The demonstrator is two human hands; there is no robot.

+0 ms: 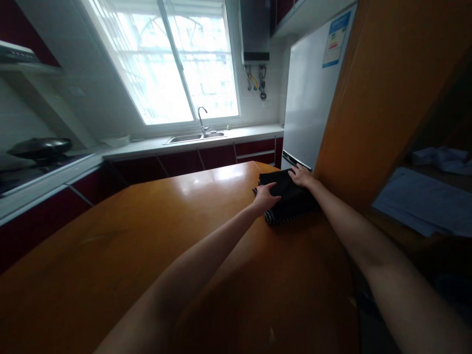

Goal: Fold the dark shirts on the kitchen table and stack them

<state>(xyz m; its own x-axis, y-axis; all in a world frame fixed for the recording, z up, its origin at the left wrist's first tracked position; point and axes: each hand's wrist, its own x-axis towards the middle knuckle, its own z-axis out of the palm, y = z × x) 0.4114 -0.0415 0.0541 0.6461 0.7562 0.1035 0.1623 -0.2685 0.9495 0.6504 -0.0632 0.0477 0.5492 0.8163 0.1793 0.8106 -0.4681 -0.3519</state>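
Note:
A stack of folded black cloth with pale stitching along its edges lies at the right end of the wooden table. At the stack's left side is my left hand, its thumb and fingers apart over the cloth edge. My right hand rests on the far right part of the top, fingers spread. Neither hand is closed round the cloth. The underside of the stack is hidden.
A wooden panel and a white refrigerator stand close on the right. Folded blue cloth lies on a shelf at far right. Beyond the table are a counter with a sink, and a wok on the stove at left.

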